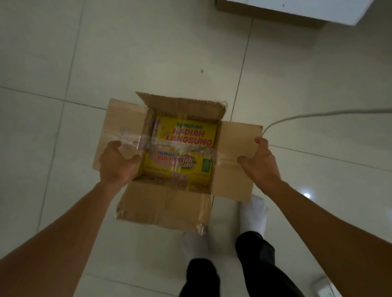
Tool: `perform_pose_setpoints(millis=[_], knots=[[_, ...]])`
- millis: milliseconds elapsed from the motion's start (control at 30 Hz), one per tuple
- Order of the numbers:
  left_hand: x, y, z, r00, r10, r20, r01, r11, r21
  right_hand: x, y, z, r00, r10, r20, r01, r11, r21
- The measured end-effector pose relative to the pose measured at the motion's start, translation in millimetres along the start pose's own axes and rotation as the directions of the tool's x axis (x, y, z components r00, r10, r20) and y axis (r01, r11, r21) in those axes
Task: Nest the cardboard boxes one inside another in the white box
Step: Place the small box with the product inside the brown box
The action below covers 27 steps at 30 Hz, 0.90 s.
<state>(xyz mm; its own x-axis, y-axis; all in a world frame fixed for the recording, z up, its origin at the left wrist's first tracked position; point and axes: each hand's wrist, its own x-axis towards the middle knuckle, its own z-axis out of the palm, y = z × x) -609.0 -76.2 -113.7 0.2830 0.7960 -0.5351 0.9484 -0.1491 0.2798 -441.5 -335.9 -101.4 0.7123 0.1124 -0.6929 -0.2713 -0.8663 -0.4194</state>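
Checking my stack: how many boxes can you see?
3. Brown box held in both hands; yellow printed box inside it; white box on the floor at top right, mostly out of frame. More may be hidden.

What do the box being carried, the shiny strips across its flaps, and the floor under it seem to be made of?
The open box looks like brown corrugated cardboard, matte; fluting shows along the far flap's edge. The strips look like clear glossy plastic tape, wrinkled and catching light. The floor looks like glazed pale tile, probably ceramic: grout lines and lamp reflections. Both the left hand and the right hand grip side flaps.
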Motion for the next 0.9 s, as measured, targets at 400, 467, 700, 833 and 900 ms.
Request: perform_pose_setpoints(millis=[400,467,700,833,900], knots=[[69.7,-51.8,15.4,0.989,-0.090,-0.120,0.078,0.992,-0.099,5.1,40.5,63.0,0.968,0.147,-0.205,-0.137,0.989,0.062],[80.5,-65.7,14.9,0.987,-0.154,-0.053,0.143,0.975,-0.173,3.4,43.3,65.2,0.959,0.144,-0.244,-0.129,0.989,0.075],[57.8,-64.5,-1.4,0.948,-0.112,-0.299,0.057,0.981,-0.186,-15.0,21.2,45.2,0.978,0.191,-0.087,-0.163,0.951,0.263],[32.0,-50.6,-11.0,0.946,0.001,-0.323,-0.056,0.985,-0.160,-31.3,-5.5,44.6,0.997,0.072,-0.017,-0.069,0.989,0.134],[11.2,-40.1,-12.5,0.938,0.150,-0.314,-0.191,0.976,-0.104,-39.6,-16.7,45.4,1.000,0.026,-0.017,-0.025,0.997,0.072]])
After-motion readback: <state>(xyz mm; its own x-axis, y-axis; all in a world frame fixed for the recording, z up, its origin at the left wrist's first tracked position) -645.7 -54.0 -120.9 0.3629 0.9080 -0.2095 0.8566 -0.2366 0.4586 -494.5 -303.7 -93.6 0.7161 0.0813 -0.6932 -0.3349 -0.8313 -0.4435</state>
